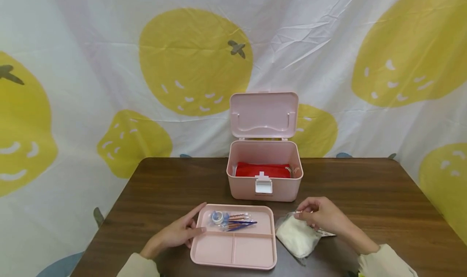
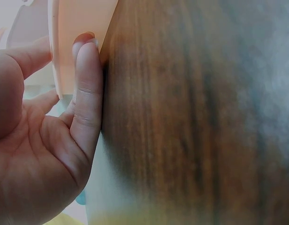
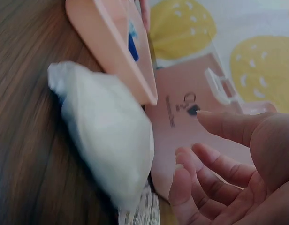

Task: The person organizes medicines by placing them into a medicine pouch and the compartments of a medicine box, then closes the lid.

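Observation:
A pink divided tray (image 1: 251, 250) lies on the table, with its left edge gripped by my left hand (image 1: 178, 230). The thumb reaches over the rim; other fingers press the outer wall (image 2: 79, 23). In the tray's back compartment sits a clear packet of thin brushes (image 1: 237, 224) with a roll of tape (image 1: 217, 217). Right of the tray rests a clear bag of white, soft-looking stuff (image 1: 299, 234), also large in the right wrist view. Over its far corner hovers my right hand (image 1: 324, 214), fingers loosely bent, thumb apart and nothing between them (image 3: 219, 154).
Behind the tray stands a pink box (image 1: 242, 190), its lid (image 1: 264, 115) raised and a red zip pouch (image 1: 260, 170) inside. A white latch (image 1: 263, 184) hangs at its front. A printed card (image 1: 326, 233) pokes out beside the bag. Lemon-print cloth (image 1: 197, 62) hangs behind the table.

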`<move>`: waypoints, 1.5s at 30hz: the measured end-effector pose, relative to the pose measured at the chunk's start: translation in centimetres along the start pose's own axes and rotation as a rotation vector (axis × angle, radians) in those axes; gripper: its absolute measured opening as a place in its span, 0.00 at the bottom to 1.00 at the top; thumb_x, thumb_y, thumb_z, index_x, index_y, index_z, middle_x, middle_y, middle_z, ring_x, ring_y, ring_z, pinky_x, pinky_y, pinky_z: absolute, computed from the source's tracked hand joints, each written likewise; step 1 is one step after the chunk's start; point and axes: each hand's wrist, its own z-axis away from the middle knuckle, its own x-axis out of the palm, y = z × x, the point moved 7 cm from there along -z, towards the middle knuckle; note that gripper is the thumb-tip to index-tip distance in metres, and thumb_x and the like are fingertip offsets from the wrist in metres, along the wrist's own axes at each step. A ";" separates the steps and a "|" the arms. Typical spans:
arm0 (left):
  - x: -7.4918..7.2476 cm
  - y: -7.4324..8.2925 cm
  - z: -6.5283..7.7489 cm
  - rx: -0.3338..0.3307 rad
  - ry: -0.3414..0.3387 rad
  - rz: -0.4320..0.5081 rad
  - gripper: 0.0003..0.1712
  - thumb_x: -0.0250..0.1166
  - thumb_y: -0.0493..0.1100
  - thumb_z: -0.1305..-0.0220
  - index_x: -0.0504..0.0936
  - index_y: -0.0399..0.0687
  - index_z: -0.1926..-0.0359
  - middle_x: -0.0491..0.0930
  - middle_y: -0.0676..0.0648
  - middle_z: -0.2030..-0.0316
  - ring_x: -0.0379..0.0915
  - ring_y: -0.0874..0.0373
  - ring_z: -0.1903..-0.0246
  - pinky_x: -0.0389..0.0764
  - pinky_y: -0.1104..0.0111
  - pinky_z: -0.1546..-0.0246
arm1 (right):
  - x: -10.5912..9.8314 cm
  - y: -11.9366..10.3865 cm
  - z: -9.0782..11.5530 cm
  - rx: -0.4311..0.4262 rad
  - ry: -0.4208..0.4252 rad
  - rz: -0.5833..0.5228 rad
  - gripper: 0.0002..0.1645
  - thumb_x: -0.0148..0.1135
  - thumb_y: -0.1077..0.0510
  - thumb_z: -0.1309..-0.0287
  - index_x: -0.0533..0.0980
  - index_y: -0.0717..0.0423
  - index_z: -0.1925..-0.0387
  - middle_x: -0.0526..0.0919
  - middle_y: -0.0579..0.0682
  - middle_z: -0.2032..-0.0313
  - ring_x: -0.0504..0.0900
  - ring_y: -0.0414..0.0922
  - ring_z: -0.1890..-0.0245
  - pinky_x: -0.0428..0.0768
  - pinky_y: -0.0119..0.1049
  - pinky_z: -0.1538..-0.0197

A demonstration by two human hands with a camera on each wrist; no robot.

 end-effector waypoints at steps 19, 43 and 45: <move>-0.1 0.0 -0.1 -0.004 0.004 0.002 0.46 0.65 0.45 0.32 0.48 0.55 0.21 0.71 0.45 0.71 0.74 0.56 0.78 0.81 0.63 0.79 | -0.5 3.0 1.5 0.081 -0.004 0.084 0.13 0.72 0.54 0.46 0.81 0.59 0.66 0.77 0.49 0.75 0.76 0.44 0.76 0.79 0.39 0.77; 0.0 -0.1 -0.1 -0.005 0.001 0.003 0.47 0.65 0.48 0.33 0.49 0.56 0.21 0.71 0.45 0.70 0.75 0.57 0.78 0.82 0.65 0.79 | 1.0 1.6 1.4 -0.056 -0.009 0.076 0.09 0.73 0.60 0.49 0.79 0.59 0.71 0.77 0.48 0.74 0.72 0.39 0.74 0.71 0.30 0.73; 0.0 -0.1 -0.1 -0.008 0.001 0.004 0.46 0.65 0.48 0.32 0.49 0.56 0.21 0.71 0.44 0.70 0.75 0.57 0.77 0.82 0.64 0.78 | 1.0 1.7 1.4 -0.037 -0.013 0.053 0.09 0.72 0.61 0.48 0.78 0.59 0.70 0.78 0.49 0.74 0.72 0.40 0.74 0.71 0.30 0.74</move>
